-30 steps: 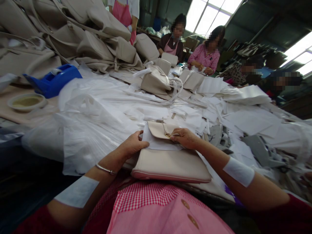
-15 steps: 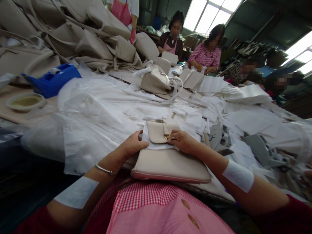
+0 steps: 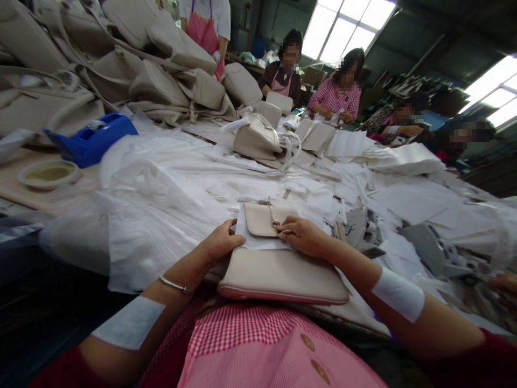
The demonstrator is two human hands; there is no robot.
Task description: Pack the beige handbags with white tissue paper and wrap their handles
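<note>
A beige handbag lies flat at the table's front edge, against my apron. Its flap has a strap with a small metal clasp, and a white sheet sits under the flap. My left hand grips the sheet and the bag's left side, thumb on top and fingers behind. At the clasp, my right hand pinches the strap end between thumb and fingers; its fingertips partly cover the clasp.
Clear plastic bags spread to the left, beside a blue tape dispenser and a tape roll. Beige bags are heaped at the back left. White paper sheets cover the right. Several co-workers sit or stand across the table.
The view has shifted slightly. My right fingers have moved a little at the strap end by the clasp, while my left hand keeps its hold.
</note>
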